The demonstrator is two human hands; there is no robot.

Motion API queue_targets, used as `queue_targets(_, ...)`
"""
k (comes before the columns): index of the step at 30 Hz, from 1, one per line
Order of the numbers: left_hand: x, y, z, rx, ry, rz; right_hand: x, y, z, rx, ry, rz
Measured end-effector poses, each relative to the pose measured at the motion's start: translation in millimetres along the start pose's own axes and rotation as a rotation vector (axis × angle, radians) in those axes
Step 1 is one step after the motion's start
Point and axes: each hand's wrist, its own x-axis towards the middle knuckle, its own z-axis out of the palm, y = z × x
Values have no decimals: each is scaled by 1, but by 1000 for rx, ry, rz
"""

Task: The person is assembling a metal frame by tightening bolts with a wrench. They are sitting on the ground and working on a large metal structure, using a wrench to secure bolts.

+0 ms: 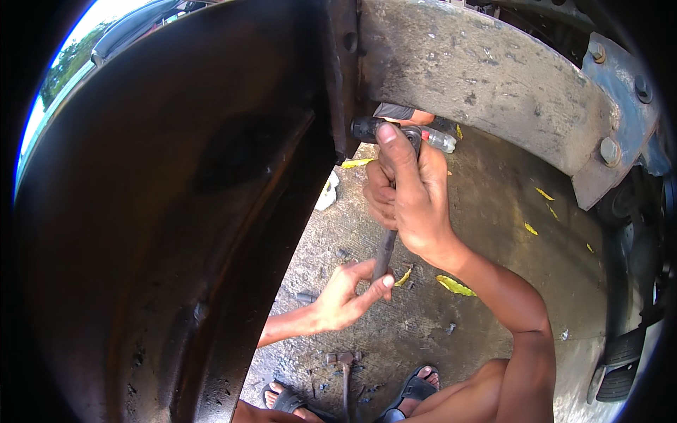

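My right hand (412,180) is closed round the upper part of a ratchet wrench (387,250), its thumb lying along the tool's head. A black socket (365,129) on that head points left, up against the edge of a dark metal panel (344,92); whatever is inside the socket is hidden. Lower down, my left hand (345,299) has the end of the handle between thumb and fingers. Its forearm comes out from behind the large dark panel.
A grey metal beam (479,63) spans the top, ending at a bolted bracket (612,120). On the concrete lie a hammer (345,359) between my sandalled feet, yellow leaves (455,285) and a plastic bottle (438,139). Beyond the socket shows part of another person (405,113).
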Motion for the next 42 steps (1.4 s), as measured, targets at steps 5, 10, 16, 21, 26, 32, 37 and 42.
queue_targets(5,9,5,6,-10,34,14,7,3,-13,-109,-52,-109)
queue_targets(10,5,14,15,-98,46,112,-6,-10,13,115,76,171)
queue_targets(16,23,-17,-4,-208,247,-67,6,36,15,-103,130,-318)
queue_targets(21,0,30,2,-254,61,-136,-5,5,9,66,-21,-25)
queue_targets(26,14,26,14,-429,56,-76,-2,0,4,42,-23,41)
queue_targets(32,46,4,16,-290,169,-97,10,18,-12,-141,-27,-221)
queue_targets(37,53,-2,38,-334,293,12,9,14,-8,-88,-51,-126)
queue_targets(42,27,25,45,-411,274,-75,-1,-4,-7,-44,-42,43)
